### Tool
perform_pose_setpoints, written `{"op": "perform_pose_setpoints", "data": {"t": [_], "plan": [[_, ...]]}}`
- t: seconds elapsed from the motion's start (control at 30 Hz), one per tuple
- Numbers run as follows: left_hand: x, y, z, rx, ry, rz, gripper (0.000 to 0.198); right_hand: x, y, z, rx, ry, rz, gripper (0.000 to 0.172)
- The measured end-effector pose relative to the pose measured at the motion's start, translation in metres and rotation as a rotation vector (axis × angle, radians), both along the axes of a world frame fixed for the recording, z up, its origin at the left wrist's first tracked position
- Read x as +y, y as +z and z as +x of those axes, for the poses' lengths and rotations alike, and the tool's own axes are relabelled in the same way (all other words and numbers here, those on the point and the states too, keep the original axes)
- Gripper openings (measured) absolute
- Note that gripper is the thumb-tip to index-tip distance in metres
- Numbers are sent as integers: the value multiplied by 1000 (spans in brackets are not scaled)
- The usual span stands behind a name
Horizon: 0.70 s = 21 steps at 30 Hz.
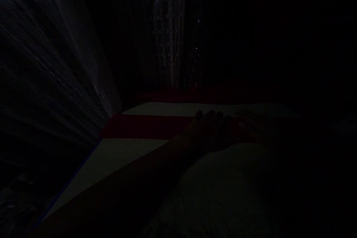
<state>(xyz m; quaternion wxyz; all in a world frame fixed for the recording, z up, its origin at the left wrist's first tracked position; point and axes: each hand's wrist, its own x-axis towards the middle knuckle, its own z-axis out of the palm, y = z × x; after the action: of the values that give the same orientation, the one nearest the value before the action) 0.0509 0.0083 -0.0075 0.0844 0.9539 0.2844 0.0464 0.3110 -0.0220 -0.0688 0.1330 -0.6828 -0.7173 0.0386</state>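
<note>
The view is very dark. My left hand (213, 130) reaches in from the lower left and rests on a red band of cloth (145, 126) that crosses a pale cloth surface (122, 152). Its fingers look slightly bent and a little apart, with nothing visible in them. Close to its right, my right hand (252, 122) lies on the same band with its fingers stretched out flat. Deep shadow swallows the right wrist and arm. Whether either hand pinches the cloth is hard to make out.
At the left hangs a pale draped curtain (75, 33). Another patterned hanging cloth (170, 33) is behind the far edge. A thin blue edge (72, 178) runs along the surface's left side. Indistinct clutter (19, 197) lies at the lower left. Everything on the right is black.
</note>
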Motion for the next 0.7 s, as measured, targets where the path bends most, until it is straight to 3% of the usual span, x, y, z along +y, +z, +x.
{"op": "perform_pose_setpoints", "data": {"t": [0.2,0.57,0.7], "plan": [[2,-4,0,-30,-8,16,83,-1,-2,-1,-11,-5,53,72],[0,2,0,14,3,1,82,0,-1,2,7,0,62,68],[2,-2,2,10,13,2,81,-2,18,-2,-18,45,89,68]]}}
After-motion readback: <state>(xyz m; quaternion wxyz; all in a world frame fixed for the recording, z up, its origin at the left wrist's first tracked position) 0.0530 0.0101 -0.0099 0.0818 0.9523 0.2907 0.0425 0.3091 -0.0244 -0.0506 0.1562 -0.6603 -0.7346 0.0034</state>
